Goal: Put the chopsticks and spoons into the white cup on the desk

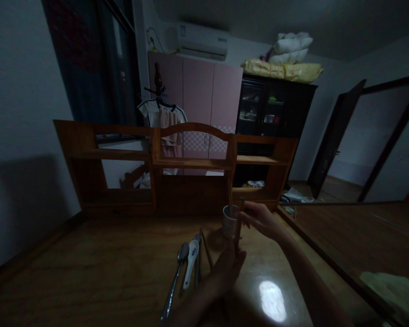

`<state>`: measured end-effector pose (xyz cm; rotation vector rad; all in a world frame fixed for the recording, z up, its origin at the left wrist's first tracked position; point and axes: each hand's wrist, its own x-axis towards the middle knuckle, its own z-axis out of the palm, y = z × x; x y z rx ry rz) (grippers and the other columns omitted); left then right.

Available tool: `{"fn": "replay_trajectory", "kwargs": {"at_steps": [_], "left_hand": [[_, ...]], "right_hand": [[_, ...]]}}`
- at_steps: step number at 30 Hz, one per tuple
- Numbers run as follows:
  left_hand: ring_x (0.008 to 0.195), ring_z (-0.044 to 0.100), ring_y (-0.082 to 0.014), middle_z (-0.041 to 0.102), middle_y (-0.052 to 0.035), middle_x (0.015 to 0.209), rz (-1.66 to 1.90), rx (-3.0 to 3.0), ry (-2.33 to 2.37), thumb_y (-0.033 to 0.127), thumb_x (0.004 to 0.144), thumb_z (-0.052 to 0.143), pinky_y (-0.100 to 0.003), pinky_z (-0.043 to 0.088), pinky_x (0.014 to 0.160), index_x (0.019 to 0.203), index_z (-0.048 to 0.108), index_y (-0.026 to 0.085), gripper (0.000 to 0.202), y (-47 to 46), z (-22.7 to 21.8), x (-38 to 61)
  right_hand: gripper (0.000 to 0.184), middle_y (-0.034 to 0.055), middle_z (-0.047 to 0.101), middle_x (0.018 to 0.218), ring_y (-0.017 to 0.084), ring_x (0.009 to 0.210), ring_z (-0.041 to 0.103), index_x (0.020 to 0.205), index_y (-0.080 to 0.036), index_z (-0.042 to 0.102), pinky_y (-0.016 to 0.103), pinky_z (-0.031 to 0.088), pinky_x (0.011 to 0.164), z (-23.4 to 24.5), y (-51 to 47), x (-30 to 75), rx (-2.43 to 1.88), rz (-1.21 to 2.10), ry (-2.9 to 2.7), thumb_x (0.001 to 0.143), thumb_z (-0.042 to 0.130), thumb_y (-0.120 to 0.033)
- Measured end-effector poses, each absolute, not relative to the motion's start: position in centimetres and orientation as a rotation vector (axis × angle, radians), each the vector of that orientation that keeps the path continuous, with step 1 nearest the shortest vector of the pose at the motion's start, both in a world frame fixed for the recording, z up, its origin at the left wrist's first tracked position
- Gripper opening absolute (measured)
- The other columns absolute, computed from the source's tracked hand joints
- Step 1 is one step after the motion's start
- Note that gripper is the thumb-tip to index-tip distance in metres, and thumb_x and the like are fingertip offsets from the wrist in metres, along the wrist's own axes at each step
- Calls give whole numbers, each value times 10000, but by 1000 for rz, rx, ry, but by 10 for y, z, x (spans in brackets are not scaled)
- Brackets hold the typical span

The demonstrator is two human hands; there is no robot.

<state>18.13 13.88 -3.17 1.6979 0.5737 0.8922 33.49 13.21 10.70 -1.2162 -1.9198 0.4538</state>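
We hold a stick [239, 230] near upright, right grip [259, 219] pinched on its upper part, left grip [229, 263] curled round its foot, cup [228, 228] just beyond, spoons [192, 260] leftward.

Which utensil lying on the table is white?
The white spoon with a blue mark, just right of the long metal spoon; the other utensils look darker.

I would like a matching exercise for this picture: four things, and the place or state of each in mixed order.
1. Left hand
2. Cup
3. Right hand
4. White spoon

A. At the upper part of the slim utensil
B. Lying on the tabletop
C. At the slim utensil's lower part
D. Upright, with a stick in it

Pairs: 1-C, 2-D, 3-A, 4-B
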Motion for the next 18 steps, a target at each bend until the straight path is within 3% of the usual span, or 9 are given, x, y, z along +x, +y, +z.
{"fn": "replay_trajectory", "kwargs": {"at_steps": [3,10,18], "left_hand": [[882,540,-206,526,-137,1203,909,1663,617,585,867,425,-305,419,776,1314,418,186,599,141,-41,186],[796,546,-201,618,-61,866,897,1707,755,552,896,369,-285,389,704,968,580,181,433,148,-56,198],[776,573,-227,644,-80,809,959,1591,826,601,855,410,-296,385,668,937,626,181,479,137,-48,196]], "right_hand": [[374,2,550,668,118,571,512,912,-143,633,208,397,492,107,132,334,-1220,463,-1911,879,527,-500],[355,13,577,697,121,579,526,918,-147,639,210,393,495,109,130,331,-1248,424,-1916,887,525,-481],[302,4,553,692,117,584,513,921,-158,630,211,391,508,108,130,326,-1251,397,-1911,897,530,-442]]}}
